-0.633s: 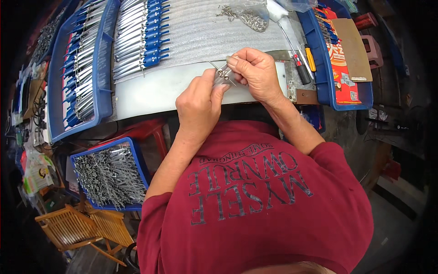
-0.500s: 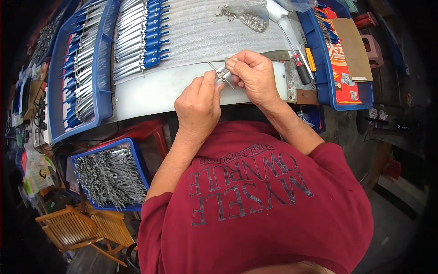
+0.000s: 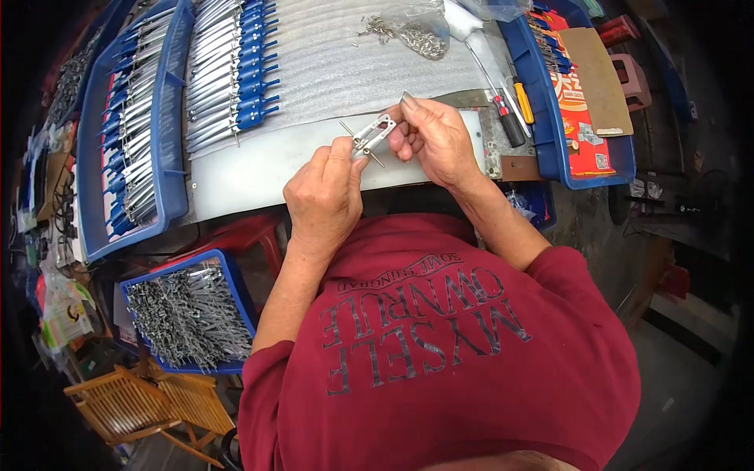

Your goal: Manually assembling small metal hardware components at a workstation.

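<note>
One small metal bracket [image 3: 374,135] with a thin pin through it sits pinched between both hands above the grey bench [image 3: 259,169]. Left hand [image 3: 326,196] fingers now grip its lower end, having shifted up since a moment ago; right hand [image 3: 436,141] fingertips hold the top, so fitting is underway.

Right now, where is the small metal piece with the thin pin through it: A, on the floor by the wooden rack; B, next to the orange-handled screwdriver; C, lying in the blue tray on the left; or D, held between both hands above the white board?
D: the small metal piece is pinched between the left hand and the right hand, over the white board.
</note>
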`<state>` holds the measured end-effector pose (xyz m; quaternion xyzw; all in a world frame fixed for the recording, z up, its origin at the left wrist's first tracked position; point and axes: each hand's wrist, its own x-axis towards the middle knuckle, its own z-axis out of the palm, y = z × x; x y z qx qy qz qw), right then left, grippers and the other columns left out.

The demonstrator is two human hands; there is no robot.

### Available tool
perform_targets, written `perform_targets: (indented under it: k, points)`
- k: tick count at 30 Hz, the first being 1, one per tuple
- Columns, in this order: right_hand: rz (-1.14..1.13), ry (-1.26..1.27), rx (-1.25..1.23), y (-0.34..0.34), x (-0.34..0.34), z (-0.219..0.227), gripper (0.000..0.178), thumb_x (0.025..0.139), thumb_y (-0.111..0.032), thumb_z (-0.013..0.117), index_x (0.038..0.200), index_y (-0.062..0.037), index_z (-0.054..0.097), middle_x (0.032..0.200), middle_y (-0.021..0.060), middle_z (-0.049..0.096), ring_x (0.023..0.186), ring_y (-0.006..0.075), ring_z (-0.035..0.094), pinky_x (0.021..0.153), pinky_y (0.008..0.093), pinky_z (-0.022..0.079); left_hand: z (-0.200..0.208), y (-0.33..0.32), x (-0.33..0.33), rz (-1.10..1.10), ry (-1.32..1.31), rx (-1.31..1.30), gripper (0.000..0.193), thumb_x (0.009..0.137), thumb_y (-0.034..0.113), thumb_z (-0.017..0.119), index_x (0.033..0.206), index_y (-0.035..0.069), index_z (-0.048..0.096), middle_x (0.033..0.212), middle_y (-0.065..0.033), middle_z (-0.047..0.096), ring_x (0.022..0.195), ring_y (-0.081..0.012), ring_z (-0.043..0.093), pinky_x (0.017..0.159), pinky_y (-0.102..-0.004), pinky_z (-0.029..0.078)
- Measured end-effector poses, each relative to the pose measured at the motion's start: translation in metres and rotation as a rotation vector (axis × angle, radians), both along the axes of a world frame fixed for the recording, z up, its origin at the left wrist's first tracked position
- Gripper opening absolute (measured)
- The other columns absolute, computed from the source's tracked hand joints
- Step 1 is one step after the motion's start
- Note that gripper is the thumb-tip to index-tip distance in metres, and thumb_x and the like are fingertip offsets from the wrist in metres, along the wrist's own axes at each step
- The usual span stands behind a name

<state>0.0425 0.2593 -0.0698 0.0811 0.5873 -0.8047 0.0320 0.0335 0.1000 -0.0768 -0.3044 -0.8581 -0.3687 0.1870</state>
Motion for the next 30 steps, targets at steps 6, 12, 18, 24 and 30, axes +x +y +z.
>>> perform_targets:
  k: [6, 12, 18, 24, 30]
  points:
    - [-0.018, 0.058, 0.123, 0.011, -0.004, 0.008, 0.033, 0.085, -0.027, 0.041, 0.08, 0.0022, 0.054, 0.058, 0.0042, 0.051, 0.047, 0.0066, 0.043, 0.045, 0.0176, 0.035, 0.002, 0.002, -0.004, -0.026, -0.011, -0.008, 0.023, 0.067, 0.006, 0.06, 0.088, 0.003, 0.051, 0.06, -0.0082, 0.046, 0.048, -0.0235, 0.048, 0.043, -0.0316, 0.037]
    - [-0.417, 0.25, 0.507, 0.072, -0.045, 0.037, 0.026, 0.083, -0.022, 0.045, 0.078, 0.0001, 0.056, 0.058, 0.0007, 0.05, 0.048, 0.0047, 0.041, 0.045, 0.0169, 0.032, -0.004, -0.002, -0.015, -0.029, 0.039, -0.026, 0.022, 0.068, 0.005, 0.059, 0.088, 0.002, 0.05, 0.061, -0.0091, 0.046, 0.049, -0.0252, 0.048, 0.044, -0.0327, 0.038]
    - [-0.781, 0.227, 0.721, 0.169, -0.122, 0.027, 0.021, 0.078, -0.02, 0.049, 0.076, -0.0007, 0.058, 0.06, 0.0023, 0.053, 0.051, 0.0085, 0.046, 0.048, 0.0199, 0.036, -0.012, 0.001, -0.024, -0.012, 0.005, -0.164, 0.022, 0.069, 0.006, 0.058, 0.089, 0.002, 0.05, 0.063, -0.0105, 0.048, 0.051, -0.0266, 0.049, 0.044, -0.0336, 0.038]
    - [-0.514, -0.038, 1.424, 0.169, -0.176, 0.01, 0.02, 0.066, -0.011, 0.047, 0.076, -0.0037, 0.063, 0.078, 0.0199, 0.058, 0.077, 0.0333, 0.056, 0.07, 0.0383, 0.044, -0.02, 0.001, -0.025, 0.001, -0.016, -0.206, 0.022, 0.071, 0.006, 0.057, 0.091, 0.003, 0.05, 0.063, -0.0109, 0.048, 0.05, -0.0274, 0.049, 0.043, -0.0346, 0.038]
    - [-0.156, -0.212, 1.712, 0.186, -0.196, 0.0, 0.021, 0.066, -0.009, 0.047, 0.079, 0.0026, 0.06, 0.085, 0.0232, 0.056, 0.083, 0.0361, 0.054, 0.073, 0.0394, 0.043, -0.019, 0.001, -0.028, -0.017, -0.013, -0.177, 0.026, 0.067, 0.006, 0.059, 0.091, 0.002, 0.049, 0.062, -0.0102, 0.046, 0.049, -0.0266, 0.048, 0.043, -0.0344, 0.038]
